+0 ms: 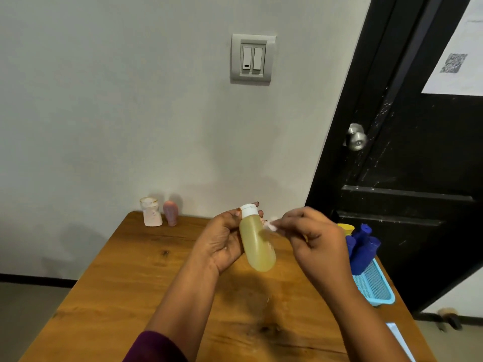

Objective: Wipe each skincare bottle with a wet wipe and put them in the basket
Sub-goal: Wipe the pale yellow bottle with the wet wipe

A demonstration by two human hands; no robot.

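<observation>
Yellow bottle (257, 242) gripped in left hand (222, 241), right hand (311, 240) pinching wipe (271, 226) beside it.

no legible text anywhere; qr-style code (453, 63) on white sheet (467, 35) on door (418, 178), blurred.

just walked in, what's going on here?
A person is wiping a yellow bottle. The left hand grips it above the table, and the right hand pinches a small wipe against its side near the cap. The basket at the table's right edge already holds blue bottles. A white bottle and a pink bottle stand at the far edge by the wall, apparently not yet done.
</observation>
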